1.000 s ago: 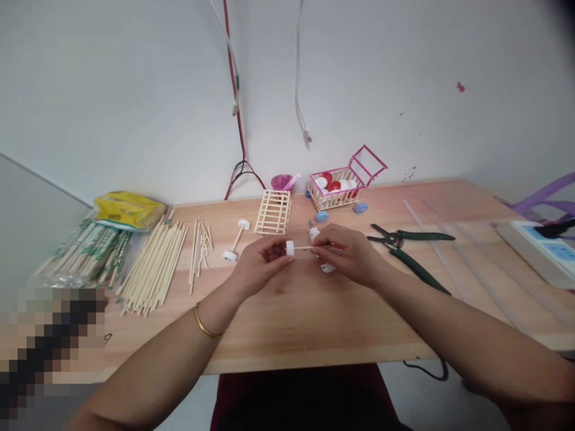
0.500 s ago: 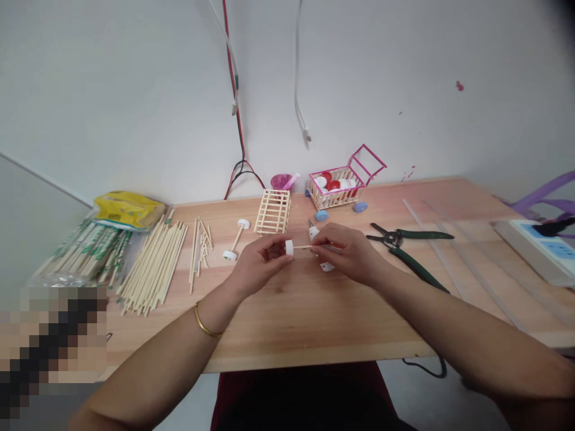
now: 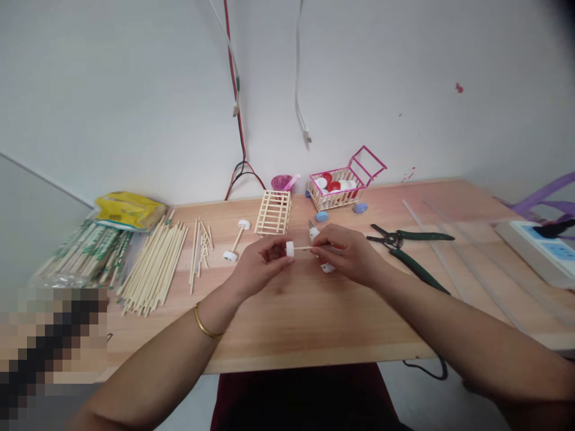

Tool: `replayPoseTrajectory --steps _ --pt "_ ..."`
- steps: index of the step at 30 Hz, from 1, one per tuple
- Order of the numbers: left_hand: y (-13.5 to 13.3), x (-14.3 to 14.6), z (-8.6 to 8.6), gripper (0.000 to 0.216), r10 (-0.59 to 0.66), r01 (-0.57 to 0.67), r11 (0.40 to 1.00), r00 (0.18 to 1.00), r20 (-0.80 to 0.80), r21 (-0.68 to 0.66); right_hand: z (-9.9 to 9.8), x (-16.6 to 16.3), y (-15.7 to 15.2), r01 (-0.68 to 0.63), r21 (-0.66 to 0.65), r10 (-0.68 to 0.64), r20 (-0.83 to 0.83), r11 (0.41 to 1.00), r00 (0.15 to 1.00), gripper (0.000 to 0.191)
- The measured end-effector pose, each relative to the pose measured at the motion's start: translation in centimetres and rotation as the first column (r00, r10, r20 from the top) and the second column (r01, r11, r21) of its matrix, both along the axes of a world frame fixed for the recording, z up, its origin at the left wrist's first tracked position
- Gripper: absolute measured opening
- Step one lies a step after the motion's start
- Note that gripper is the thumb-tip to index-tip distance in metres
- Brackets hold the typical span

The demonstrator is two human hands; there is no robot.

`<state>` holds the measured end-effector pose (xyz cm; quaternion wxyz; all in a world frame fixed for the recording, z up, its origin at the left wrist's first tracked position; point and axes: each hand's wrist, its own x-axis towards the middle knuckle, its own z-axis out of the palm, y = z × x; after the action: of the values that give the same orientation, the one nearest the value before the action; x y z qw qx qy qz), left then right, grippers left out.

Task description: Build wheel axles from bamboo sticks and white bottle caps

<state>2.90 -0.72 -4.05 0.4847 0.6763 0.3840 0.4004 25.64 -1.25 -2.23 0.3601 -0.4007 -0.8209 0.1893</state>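
My left hand (image 3: 265, 258) pinches a white bottle cap (image 3: 290, 248) between thumb and fingers. One end of a thin wooden stick (image 3: 302, 248) meets the cap's face, and my right hand (image 3: 344, 251) grips the stick further along. Partly hidden behind my right hand lies a white glue gun (image 3: 313, 232) with its metal nozzle showing. Left of my hands, a wooden stick with a white cap at each end (image 3: 237, 240) rests on the table. Just behind them stands a small slatted frame of pale sticks (image 3: 273, 212).
At the back sits a small pink-edged stick cart (image 3: 336, 188) holding red and white caps, beside a pink bowl (image 3: 281, 183). Wooden sticks (image 3: 155, 269) and a yellow package (image 3: 128, 209) are left. Green-handled pliers (image 3: 398, 238), clear strips (image 3: 433, 251) and a power strip (image 3: 539, 251) are right.
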Motion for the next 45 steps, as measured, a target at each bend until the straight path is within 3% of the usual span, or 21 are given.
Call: replayPoseTrajectory --steps 18,31,45 --pt "0.17 0.06 -0.13 0.035 0.003 -0.003 1.0 1.0 0.004 0.006 -0.24 -0.18 0.19 0.029 0.056 -0.027 -0.039 0.998 0.999 0.009" --pt "0.16 0.17 -0.28 0.037 0.008 -0.005 0.998 0.999 0.037 -0.063 -0.27 -0.01 0.25 0.013 0.023 -0.013 -0.011 1.0 1.0 0.01" --pt "0.2 0.25 -0.4 0.037 0.037 -0.036 0.998 0.999 0.016 -0.047 -0.21 -0.16 -0.03 0.01 -0.015 -0.011 -0.043 1.0 0.999 0.007"
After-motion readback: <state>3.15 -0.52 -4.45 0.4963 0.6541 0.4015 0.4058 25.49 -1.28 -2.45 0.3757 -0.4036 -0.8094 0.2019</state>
